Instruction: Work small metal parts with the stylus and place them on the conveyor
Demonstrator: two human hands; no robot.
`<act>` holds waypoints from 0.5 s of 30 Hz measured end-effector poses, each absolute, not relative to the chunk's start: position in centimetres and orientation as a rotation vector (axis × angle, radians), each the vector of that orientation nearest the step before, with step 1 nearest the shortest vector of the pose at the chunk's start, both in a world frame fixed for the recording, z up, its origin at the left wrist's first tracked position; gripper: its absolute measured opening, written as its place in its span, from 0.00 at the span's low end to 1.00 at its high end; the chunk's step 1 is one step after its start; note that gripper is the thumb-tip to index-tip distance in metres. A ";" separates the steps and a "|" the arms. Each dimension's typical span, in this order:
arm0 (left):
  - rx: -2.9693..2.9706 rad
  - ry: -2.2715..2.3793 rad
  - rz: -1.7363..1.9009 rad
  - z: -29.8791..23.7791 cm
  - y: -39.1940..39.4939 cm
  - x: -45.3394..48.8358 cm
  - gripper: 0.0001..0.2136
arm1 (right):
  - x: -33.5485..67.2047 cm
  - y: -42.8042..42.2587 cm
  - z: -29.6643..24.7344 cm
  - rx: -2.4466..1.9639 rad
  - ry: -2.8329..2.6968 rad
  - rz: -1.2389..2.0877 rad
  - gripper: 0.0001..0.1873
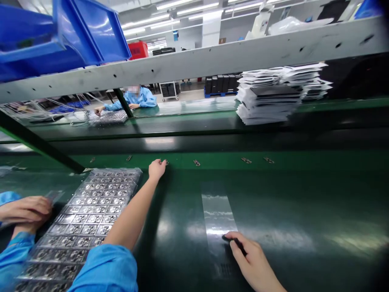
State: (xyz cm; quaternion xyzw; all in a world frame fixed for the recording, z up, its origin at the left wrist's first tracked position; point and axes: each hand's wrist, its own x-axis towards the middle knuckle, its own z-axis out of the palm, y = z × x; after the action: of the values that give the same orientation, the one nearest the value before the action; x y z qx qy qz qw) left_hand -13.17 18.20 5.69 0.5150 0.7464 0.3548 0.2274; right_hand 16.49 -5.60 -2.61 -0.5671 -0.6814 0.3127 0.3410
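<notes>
My left hand (157,168) reaches forward to the green ledge, its fingers closed at a small metal part (167,163) that they mostly hide. My right hand (252,257) grips a dark pen-like tool (239,245), whose rounded black end is over a clear plastic strip (217,209). This strip lies flat on the dark green work surface. Left of my left forearm stands a clear tray (105,194) with rows of small metal parts in its pockets.
Other small metal parts (197,162) lie spaced along the ledge. At the left edge, a co-worker's hands (28,209) are beside the tray. A green post (39,142) slants down behind it. Overhead runs a grey shelf beam (182,61) with blue bins (91,32).
</notes>
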 end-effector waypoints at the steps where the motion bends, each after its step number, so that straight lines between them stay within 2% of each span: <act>1: 1.417 2.080 0.970 6.0 18.6 -13.3 0.13 | 16.3 -5.6 -2.5 -1.461 -1.773 0.804 0.13; 15: 1.402 1.695 0.980 6.3 19.3 -1.4 0.18 | 15.6 -5.4 -2.1 -1.311 -1.828 0.787 0.16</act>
State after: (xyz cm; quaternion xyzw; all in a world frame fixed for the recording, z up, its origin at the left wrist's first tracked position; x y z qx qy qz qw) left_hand -1.38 19.30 6.27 0.5436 0.6571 0.3798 0.3585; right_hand 15.62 -5.39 -2.11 -0.5109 -0.7126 0.3069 0.3702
